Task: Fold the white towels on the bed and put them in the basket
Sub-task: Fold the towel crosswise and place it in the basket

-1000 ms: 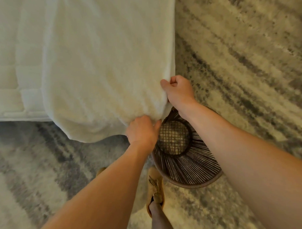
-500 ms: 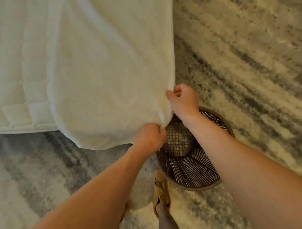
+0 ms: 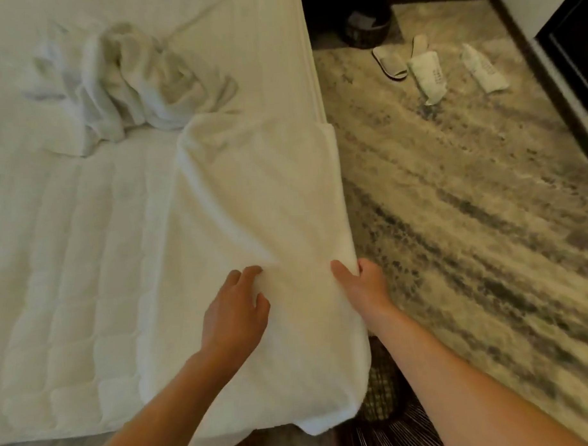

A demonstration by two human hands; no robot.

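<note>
Both hands hold the towel [image 3: 261, 197]: the right hand [image 3: 361, 284] pinches its outer edge, thumb on top and fingers curled under, while the left hand [image 3: 234, 311] bunches a fold with curled fingertips just inboard. It lies long beside the bed [image 3: 70, 264] side edge, stretching far beyond the grip and hanging off the foot nearer the person. Under the right forearm the basket [image 3: 378, 396] shows, mostly hidden by that overhang. Outboard of the right hand spreads open rug [image 3: 469, 216]. Crumpled towels [image 3: 131, 85] lie well beyond the left hand. Slippers [image 3: 389, 63] and two packets [image 3: 427, 79] lie far ahead; their print is unreadable. Half a second ago both hands gripped the hanging corner over the basket; now they grip further up
</note>
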